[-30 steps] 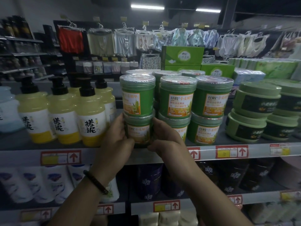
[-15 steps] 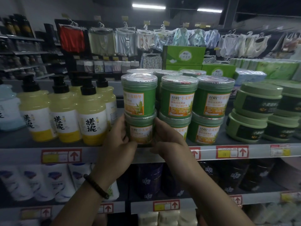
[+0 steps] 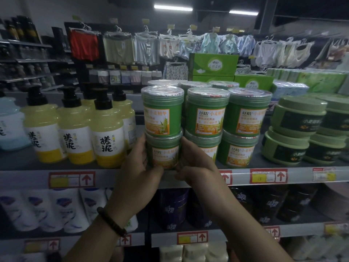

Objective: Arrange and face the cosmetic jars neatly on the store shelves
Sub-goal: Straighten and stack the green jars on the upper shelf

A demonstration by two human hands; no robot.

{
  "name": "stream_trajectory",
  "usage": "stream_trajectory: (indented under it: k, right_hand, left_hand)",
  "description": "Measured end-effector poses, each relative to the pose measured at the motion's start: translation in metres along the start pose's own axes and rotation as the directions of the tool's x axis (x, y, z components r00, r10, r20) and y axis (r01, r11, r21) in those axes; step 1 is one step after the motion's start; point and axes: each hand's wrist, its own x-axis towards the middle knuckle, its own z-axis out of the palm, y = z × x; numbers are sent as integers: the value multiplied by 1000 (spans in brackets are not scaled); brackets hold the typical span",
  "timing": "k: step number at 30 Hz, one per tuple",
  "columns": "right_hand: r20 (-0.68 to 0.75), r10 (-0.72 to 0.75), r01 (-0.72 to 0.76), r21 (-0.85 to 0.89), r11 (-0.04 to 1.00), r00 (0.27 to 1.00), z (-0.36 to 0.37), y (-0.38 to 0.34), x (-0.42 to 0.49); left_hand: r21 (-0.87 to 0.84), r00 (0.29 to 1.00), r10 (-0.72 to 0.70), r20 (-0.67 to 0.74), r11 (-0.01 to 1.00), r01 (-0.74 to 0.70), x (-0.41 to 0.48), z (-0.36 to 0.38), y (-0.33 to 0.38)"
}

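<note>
Green cosmetic jars with orange labels stand two high on the top shelf (image 3: 294, 176). At the left front of the group, a lower jar (image 3: 164, 154) carries an upper jar (image 3: 162, 112). My left hand (image 3: 137, 174) clasps the lower jar's left side. My right hand (image 3: 194, 163) clasps its right side. Its label faces me. The upper jar's label is turned a little to the left. Beside them stand a middle stack (image 3: 205, 114) and a right stack (image 3: 245, 114) with labels facing front. More jars stand behind.
Yellow pump bottles (image 3: 105, 133) stand close to the left of the jars. Squat pale-green jars (image 3: 294, 133) are stacked to the right. Dark tubs (image 3: 173, 207) and white bottles (image 3: 62, 208) fill the shelf below. Clothing hangs on racks behind.
Both hands stay on the lower jar, with the fingers shifted slightly lower around its base. The jar's label faces the front more squarely. The view has drifted slightly.
</note>
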Motion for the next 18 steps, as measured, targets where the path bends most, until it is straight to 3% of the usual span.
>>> stream_trajectory:
  k: [15, 18]
  right_hand:
    - [-5, -5, 6, 155, 988, 1000, -5, 9, 4]
    - [-176, -130, 140, 46, 989, 976, -4, 5, -2]
  left_hand:
    - [-58, 1000, -12, -20, 998, 11, -2, -1, 1]
    - [-79, 996, -30, -79, 997, 23, 0, -5, 3]
